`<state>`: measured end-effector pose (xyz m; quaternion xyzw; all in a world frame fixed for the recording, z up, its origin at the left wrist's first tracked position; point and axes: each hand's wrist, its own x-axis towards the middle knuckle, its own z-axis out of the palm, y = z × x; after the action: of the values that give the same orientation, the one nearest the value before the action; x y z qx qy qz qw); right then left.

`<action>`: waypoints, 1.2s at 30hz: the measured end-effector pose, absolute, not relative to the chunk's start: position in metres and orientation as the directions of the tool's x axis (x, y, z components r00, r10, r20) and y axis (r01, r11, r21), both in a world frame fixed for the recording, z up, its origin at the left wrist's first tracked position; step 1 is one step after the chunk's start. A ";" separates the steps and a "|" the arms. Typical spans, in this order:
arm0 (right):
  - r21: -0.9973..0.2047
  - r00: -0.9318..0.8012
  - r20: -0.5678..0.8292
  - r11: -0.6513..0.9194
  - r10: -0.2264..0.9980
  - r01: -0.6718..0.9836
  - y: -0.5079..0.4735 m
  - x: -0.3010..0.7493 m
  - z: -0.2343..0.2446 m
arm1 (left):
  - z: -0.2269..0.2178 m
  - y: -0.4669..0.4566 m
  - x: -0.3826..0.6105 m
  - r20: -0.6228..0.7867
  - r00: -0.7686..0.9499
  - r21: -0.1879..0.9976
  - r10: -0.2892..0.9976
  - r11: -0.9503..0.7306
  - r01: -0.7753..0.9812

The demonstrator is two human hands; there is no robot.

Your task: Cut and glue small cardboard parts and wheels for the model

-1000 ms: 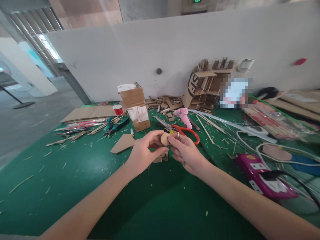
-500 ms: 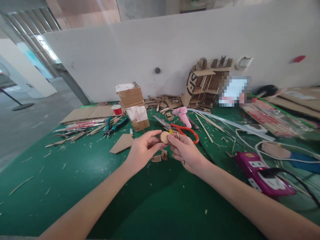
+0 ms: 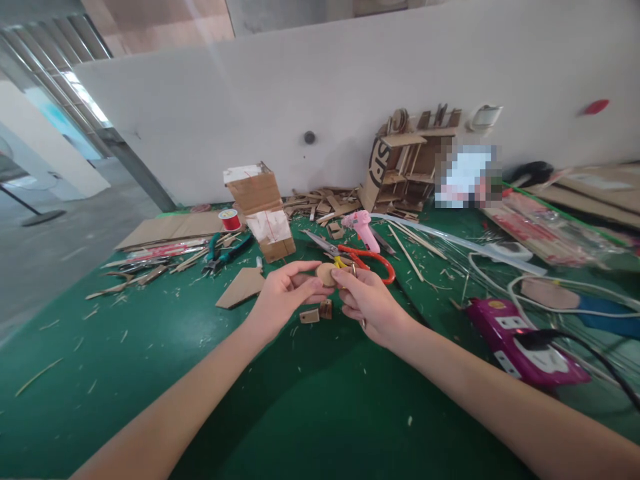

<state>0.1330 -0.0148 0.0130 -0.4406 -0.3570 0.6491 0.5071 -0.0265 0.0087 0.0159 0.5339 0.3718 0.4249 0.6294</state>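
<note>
A small round cardboard disc [image 3: 327, 274] is pinched between both hands above the green table [image 3: 280, 413]. My left hand [image 3: 287, 293] grips its left edge with thumb and fingers. My right hand [image 3: 367, 297] has thumb and fingers closed on its right edge. A thin metallic rod also shows in the right hand, above and below the fingers; its kind I cannot make out. Just below the hands lie small cardboard pieces [image 3: 310, 316]. Behind them rest scissors with orange handles [image 3: 385, 268] and a pink glue gun [image 3: 363, 229].
A cardboard piece [image 3: 241, 288], teal-handled pliers [image 3: 227, 253] and a red thread spool [image 3: 230, 221] lie left. Cardboard structures [image 3: 265, 207] and a cardboard shelf [image 3: 380, 167] stand at the back. A purple power strip [image 3: 525, 347] with cables lies right.
The disc is tilted slightly differently between the fingers, and my left thumb lies a little higher on it. The whole view has shifted slightly; both hands keep their hold.
</note>
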 end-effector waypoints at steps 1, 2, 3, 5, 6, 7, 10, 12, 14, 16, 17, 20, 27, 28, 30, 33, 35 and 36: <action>-0.909 -0.108 -0.214 -0.239 0.971 -0.342 -0.015 0.133 0.013 | 0.015 0.009 -0.026 -0.031 0.350 0.986 0.936 0.087 -0.146; -0.906 -0.121 -0.216 -0.246 0.969 -0.344 -0.014 0.133 0.012 | 0.015 0.009 -0.025 -0.050 0.341 0.982 0.939 0.108 -0.153; -0.901 -0.135 -0.219 -0.253 0.966 -0.352 -0.014 0.134 0.012 | 0.015 0.010 -0.025 -0.070 0.338 0.978 0.938 0.132 -0.162; -0.887 -0.160 -0.231 -0.275 0.960 -0.372 -0.013 0.136 0.011 | 0.015 0.011 -0.025 -0.118 0.347 0.964 0.930 0.191 -0.186; -0.879 -0.170 -0.242 -0.290 0.955 -0.378 -0.012 0.137 0.011 | 0.015 0.011 -0.025 -0.142 0.351 0.955 0.925 0.221 -0.198; -0.873 -0.179 -0.253 -0.304 0.951 -0.382 -0.012 0.138 0.011 | 0.016 0.012 -0.025 -0.165 0.352 0.946 0.921 0.249 -0.208; -0.862 -0.198 -0.265 -0.324 0.944 -0.390 -0.011 0.140 0.011 | 0.018 0.013 -0.025 -0.225 0.352 0.925 0.909 0.313 -0.216; -0.863 -0.210 -0.253 -0.318 0.944 -0.393 -0.011 0.140 0.010 | 0.018 0.013 -0.025 -0.247 0.357 0.916 0.901 0.337 -0.216; -0.867 -0.216 -0.243 -0.311 0.946 -0.390 -0.011 0.140 0.010 | 0.018 0.014 -0.026 -0.251 0.373 0.911 0.893 0.348 -0.222; -0.873 -0.207 -0.239 -0.304 0.949 -0.382 -0.011 0.140 0.010 | 0.016 0.015 -0.027 -0.244 0.391 0.909 0.888 0.350 -0.227; -0.878 -0.201 -0.239 -0.300 0.950 -0.372 -0.011 0.139 0.011 | 0.015 0.015 -0.027 -0.240 0.398 0.910 0.885 0.348 -0.225; -0.904 -0.184 -0.236 -0.285 0.954 -0.320 -0.012 0.138 0.012 | 0.013 0.016 -0.028 -0.224 0.412 0.922 0.883 0.329 -0.204; -0.979 -0.038 0.081 0.087 0.996 0.184 -0.012 0.142 0.007 | 0.018 0.011 -0.028 -0.060 0.368 0.997 0.928 0.070 -0.014; -0.948 -0.041 0.149 0.155 0.988 0.277 -0.011 0.143 0.005 | 0.019 0.010 -0.027 -0.015 0.357 1.000 0.934 0.006 0.025; -0.890 -0.048 0.251 0.250 0.967 0.382 -0.011 0.144 0.003 | 0.021 0.007 -0.027 0.058 0.348 0.993 0.936 -0.089 0.075; -0.859 -0.056 0.336 0.330 0.940 0.392 -0.013 0.143 0.003 | 0.020 0.006 -0.026 0.094 0.361 0.992 0.928 -0.117 0.041; -0.863 -0.074 0.350 0.352 0.934 0.364 -0.014 0.142 0.005 | 0.018 0.007 -0.026 0.087 0.381 0.996 0.921 -0.089 -0.013; -0.866 -0.083 0.350 0.356 0.933 0.352 -0.015 0.142 0.006 | 0.017 0.007 -0.026 0.086 0.388 0.996 0.918 -0.083 -0.025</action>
<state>0.1416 -0.0147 0.0060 -0.4794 -0.6702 0.3038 0.4783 -0.0257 0.0068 0.0169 0.6082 0.3668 0.4140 0.5693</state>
